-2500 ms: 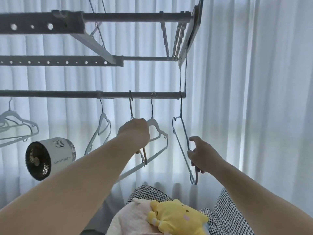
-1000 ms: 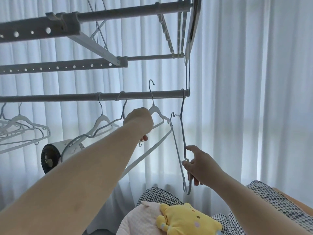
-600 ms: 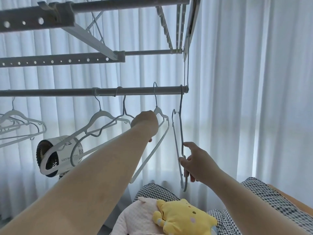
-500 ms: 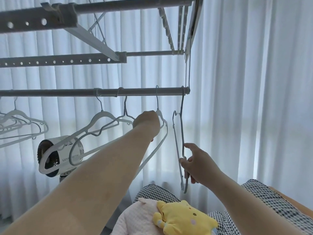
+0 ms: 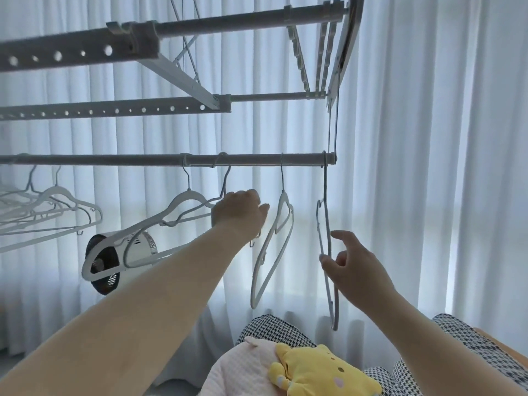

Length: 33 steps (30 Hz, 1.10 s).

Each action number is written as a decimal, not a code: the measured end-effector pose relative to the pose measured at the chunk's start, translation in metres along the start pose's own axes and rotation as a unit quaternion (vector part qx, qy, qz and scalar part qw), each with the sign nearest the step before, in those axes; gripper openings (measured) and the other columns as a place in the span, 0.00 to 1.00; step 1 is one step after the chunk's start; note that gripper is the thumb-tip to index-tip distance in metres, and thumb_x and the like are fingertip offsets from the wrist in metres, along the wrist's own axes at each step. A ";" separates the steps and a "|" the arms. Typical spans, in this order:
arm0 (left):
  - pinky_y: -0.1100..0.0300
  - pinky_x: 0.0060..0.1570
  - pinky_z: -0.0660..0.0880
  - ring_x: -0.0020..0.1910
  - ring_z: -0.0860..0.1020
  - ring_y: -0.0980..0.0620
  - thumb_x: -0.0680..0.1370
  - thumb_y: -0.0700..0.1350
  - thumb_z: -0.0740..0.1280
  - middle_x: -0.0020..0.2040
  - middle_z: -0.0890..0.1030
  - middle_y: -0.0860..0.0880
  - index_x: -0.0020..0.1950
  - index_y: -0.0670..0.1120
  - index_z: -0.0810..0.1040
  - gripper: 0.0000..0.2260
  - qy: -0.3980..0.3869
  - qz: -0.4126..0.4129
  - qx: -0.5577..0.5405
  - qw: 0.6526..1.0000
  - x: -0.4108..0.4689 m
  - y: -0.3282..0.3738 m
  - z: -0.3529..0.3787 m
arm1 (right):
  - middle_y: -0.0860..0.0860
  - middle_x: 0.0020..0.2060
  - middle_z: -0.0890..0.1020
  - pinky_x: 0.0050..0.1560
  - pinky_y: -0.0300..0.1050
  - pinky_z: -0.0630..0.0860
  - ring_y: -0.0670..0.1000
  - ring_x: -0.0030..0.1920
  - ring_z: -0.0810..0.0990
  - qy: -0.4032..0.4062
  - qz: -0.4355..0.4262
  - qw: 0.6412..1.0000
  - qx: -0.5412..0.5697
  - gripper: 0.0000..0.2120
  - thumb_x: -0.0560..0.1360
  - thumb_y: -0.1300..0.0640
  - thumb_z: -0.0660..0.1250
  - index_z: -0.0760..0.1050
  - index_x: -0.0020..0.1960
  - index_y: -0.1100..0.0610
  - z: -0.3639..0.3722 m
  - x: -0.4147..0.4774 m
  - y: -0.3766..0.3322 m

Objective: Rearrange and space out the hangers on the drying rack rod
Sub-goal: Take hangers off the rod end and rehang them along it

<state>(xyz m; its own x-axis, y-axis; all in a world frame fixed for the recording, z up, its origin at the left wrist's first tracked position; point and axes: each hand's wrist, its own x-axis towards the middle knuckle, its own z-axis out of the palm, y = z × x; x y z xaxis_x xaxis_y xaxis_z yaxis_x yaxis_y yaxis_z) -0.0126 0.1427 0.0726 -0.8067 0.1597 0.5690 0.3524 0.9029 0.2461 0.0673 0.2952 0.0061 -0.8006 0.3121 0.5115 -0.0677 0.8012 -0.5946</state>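
The rod [image 5: 128,160] runs level across the view and stops at the right, where thin wires hang it from the rack [image 5: 80,52] above. Five lots of hangers are hooked on it. A bunch [image 5: 57,212] sits far left, well apart from both hands. Right of it hang a white hanger [image 5: 187,193] and a grey hanger [image 5: 225,181], close together and both tilted with the left end low. Further right a third hanger [image 5: 284,200] hangs almost edge-on. The end hanger [image 5: 325,184] hangs at the rod's tip, edge-on.

The left hand [image 5: 238,214] is raised below the rod, its back to the camera. Its fingers are curled round the grey hanger at the foot of the hook. The third hanger hangs free just right of this hand, not touching it.

The right hand [image 5: 354,270] is lower, beside the end hanger's lower half. It is loose, with the fingers [image 5: 338,237] spread and gripping nothing. The thumb tip lies at the hanger's edge; I cannot tell whether it touches.

A fan [image 5: 143,244] shows behind the two tilted hangers. A white curtain [image 5: 428,195] fills the background. At the bottom lie a yellow plush [image 5: 320,372], a pink cloth [image 5: 243,367] and a checked cloth [image 5: 274,327].
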 end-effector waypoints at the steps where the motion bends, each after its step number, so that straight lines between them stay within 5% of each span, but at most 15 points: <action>1: 0.52 0.58 0.68 0.63 0.70 0.44 0.79 0.49 0.56 0.62 0.76 0.44 0.62 0.45 0.72 0.16 0.023 0.006 0.013 1.000 -0.003 -0.010 -0.003 | 0.45 0.27 0.68 0.43 0.43 0.67 0.50 0.35 0.71 0.026 0.000 1.000 -0.009 0.19 0.76 0.54 0.60 0.65 0.66 0.53 -0.001 0.000 -0.003; 6: 0.53 0.62 0.64 0.64 0.67 0.44 0.78 0.50 0.58 0.65 0.70 0.45 0.67 0.47 0.67 0.18 0.042 -0.040 0.101 0.993 -0.015 -0.067 -0.015 | 0.46 0.39 0.73 0.45 0.40 0.63 0.50 0.47 0.72 0.126 -0.052 0.990 -0.029 0.15 0.76 0.57 0.60 0.70 0.63 0.54 -0.005 0.001 -0.026; 9: 0.51 0.59 0.68 0.64 0.69 0.42 0.78 0.50 0.57 0.64 0.71 0.43 0.68 0.43 0.62 0.20 -0.017 -0.095 0.071 0.993 -0.026 -0.091 -0.021 | 0.50 0.56 0.76 0.52 0.41 0.66 0.51 0.59 0.73 0.093 -0.089 0.991 -0.037 0.15 0.76 0.56 0.61 0.71 0.62 0.55 0.006 0.003 -0.047; 13: 0.56 0.55 0.71 0.60 0.74 0.43 0.79 0.46 0.57 0.65 0.74 0.43 0.68 0.42 0.64 0.18 -0.094 -0.114 -0.039 0.988 -0.035 -0.112 -0.017 | 0.49 0.64 0.72 0.59 0.42 0.67 0.51 0.63 0.72 0.061 -0.119 0.990 -0.040 0.17 0.76 0.55 0.61 0.70 0.64 0.54 0.027 0.002 -0.077; 16: 0.66 0.31 0.76 0.32 0.79 0.46 0.80 0.42 0.53 0.44 0.81 0.41 0.55 0.40 0.71 0.11 -0.121 -0.134 -0.169 0.969 -0.037 -0.125 -0.012 | 0.48 0.69 0.66 0.63 0.43 0.65 0.51 0.67 0.67 0.025 -0.118 0.989 -0.084 0.20 0.77 0.52 0.59 0.67 0.68 0.53 0.043 0.003 -0.099; 18: 0.64 0.29 0.72 0.23 0.72 0.51 0.80 0.43 0.51 0.32 0.79 0.47 0.49 0.41 0.72 0.11 -0.115 -0.122 -0.187 0.968 -0.036 -0.133 -0.012 | 0.50 0.72 0.60 0.64 0.46 0.65 0.53 0.70 0.63 -0.003 -0.079 0.990 -0.116 0.23 0.77 0.50 0.59 0.62 0.70 0.54 0.054 0.005 -0.107; 22: 0.62 0.31 0.69 0.21 0.70 0.53 0.81 0.48 0.51 0.29 0.78 0.52 0.49 0.44 0.73 0.13 -0.083 -0.068 -0.210 0.972 -0.037 -0.138 -0.014 | 0.53 0.74 0.53 0.56 0.47 0.69 0.56 0.68 0.65 -0.016 -0.006 0.990 -0.138 0.25 0.77 0.59 0.57 0.55 0.72 0.56 0.069 0.009 -0.109; 26: 0.59 0.35 0.72 0.20 0.68 0.52 0.81 0.46 0.51 0.21 0.77 0.53 0.51 0.47 0.74 0.13 -0.048 -0.065 -0.245 0.966 -0.031 -0.135 -0.014 | 0.54 0.71 0.58 0.43 0.44 0.67 0.60 0.52 0.76 -0.034 0.043 0.994 -0.090 0.27 0.74 0.69 0.52 0.54 0.72 0.56 0.076 0.012 -0.098; 33: 0.62 0.35 0.68 0.26 0.69 0.55 0.81 0.44 0.48 0.28 0.77 0.51 0.56 0.42 0.73 0.16 -0.034 -0.075 -0.211 0.974 0.001 -0.117 -0.013 | 0.53 0.70 0.60 0.45 0.44 0.68 0.60 0.56 0.76 -0.015 0.051 0.994 -0.092 0.27 0.74 0.71 0.51 0.55 0.72 0.56 0.069 0.013 -0.084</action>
<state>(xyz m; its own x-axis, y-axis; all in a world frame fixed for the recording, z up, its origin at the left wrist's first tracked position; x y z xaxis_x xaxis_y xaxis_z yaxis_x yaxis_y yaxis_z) -0.0486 0.0326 0.0545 -0.8881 0.0776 0.4530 0.3811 0.6754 0.6314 0.0214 0.1970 0.0202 -0.8157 0.3833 0.4333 0.1231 0.8469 -0.5173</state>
